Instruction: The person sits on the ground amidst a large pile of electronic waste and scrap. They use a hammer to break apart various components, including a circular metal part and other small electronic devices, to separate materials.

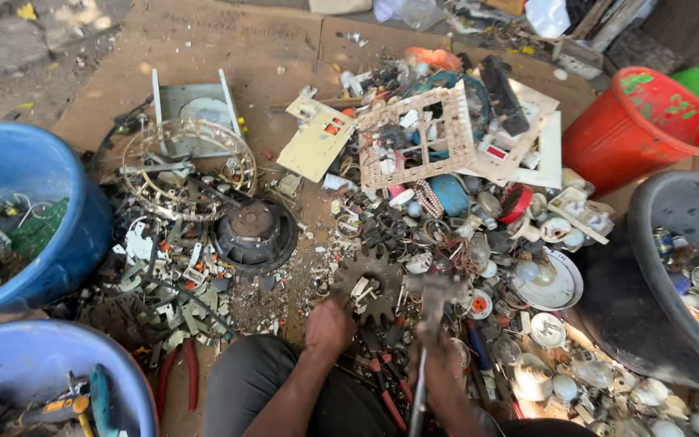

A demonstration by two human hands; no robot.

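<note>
no screens or signs show. a flat yellowish panel (315, 144) lies tilted in the scrap just left of a pale lattice frame; near its top edge it bears a small red and white label (332, 128). on the white board at the frame's right side sits another small red label (496, 151). what they say is too small to tell.

left hand (329, 326): bare | right hand (438, 356): bare | forearms: unsleeved | legs: dark grey trousers (plain)
</note>
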